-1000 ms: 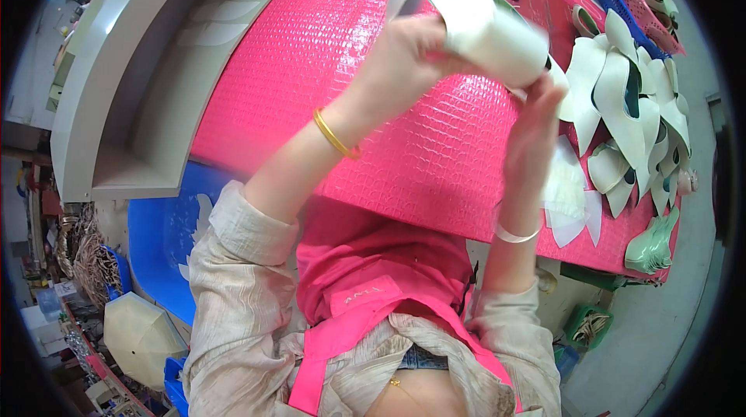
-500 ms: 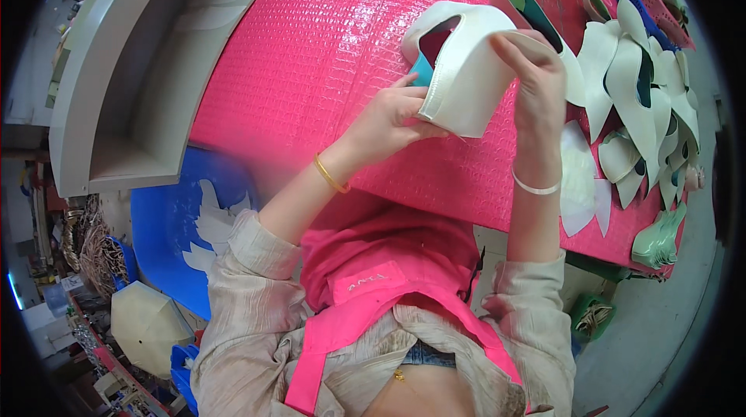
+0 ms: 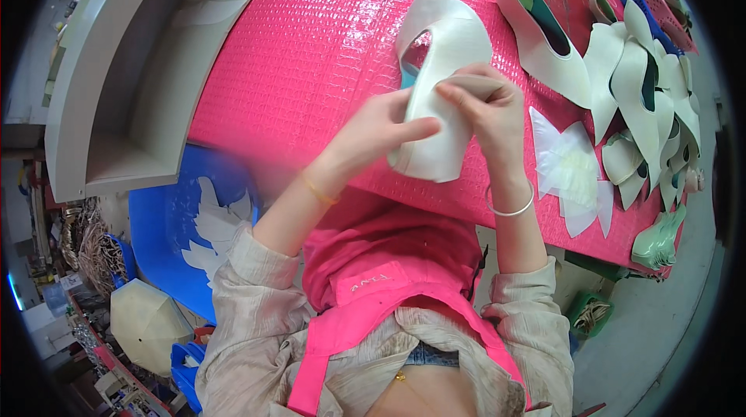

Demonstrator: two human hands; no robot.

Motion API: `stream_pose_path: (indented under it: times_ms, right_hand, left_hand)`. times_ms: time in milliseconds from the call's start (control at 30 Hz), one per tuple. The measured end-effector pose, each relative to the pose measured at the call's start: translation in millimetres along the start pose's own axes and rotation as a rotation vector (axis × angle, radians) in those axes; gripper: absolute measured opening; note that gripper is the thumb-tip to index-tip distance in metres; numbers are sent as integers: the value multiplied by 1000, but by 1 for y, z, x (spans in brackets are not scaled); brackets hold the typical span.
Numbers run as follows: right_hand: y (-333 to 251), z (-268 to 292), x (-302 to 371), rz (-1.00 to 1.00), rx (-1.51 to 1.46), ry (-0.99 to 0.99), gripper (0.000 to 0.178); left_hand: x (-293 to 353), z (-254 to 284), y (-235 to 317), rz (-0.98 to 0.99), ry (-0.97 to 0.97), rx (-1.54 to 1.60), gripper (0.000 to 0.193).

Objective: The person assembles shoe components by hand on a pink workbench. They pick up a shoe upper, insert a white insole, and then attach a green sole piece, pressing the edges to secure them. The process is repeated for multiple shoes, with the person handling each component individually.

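A white shoe upper [image 3: 444, 141] with a turquoise inside is held up over the front part of the pink table. My left hand [image 3: 378, 131] grips its left edge, thumb lying on the outer face and fingers mostly hidden behind; it is slightly blurred. My right hand [image 3: 497, 110] is closed at the upper's right side, pinching a pale folded edge between thumb and fingers. Whether that edge belongs to the upper or to a separate piece, I cannot tell. Another white upper with a green lining [image 3: 544, 48] lies just beyond my right hand.
Translucent white cut pieces [image 3: 571, 168] lie right of my hands, with a heap of white uppers [image 3: 641, 90] beyond. Pale green pieces [image 3: 659, 238] stand at the table's right corner. A grey shelf unit [image 3: 144, 98] and a blue chair [image 3: 163, 238] with white scraps are at left.
The upper has come down nearer to me and turned more upright. My right hand has moved down and left with it. The green-lined upper and translucent pieces show more fully.
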State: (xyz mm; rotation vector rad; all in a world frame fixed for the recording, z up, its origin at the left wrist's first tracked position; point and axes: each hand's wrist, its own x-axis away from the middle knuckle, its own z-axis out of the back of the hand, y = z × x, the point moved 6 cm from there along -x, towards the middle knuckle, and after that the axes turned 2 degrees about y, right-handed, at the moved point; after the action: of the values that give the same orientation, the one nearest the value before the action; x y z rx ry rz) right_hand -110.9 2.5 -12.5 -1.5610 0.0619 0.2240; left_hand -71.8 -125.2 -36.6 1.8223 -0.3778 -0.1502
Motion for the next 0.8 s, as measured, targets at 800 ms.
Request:
stream_pose_path:
  times_ms: [800]
  right_hand:
    - [-3, 36, -34, -58, -139, 231, 35]
  left_hand:
    - [8, -26, -12, 43, -51, 6, 33]
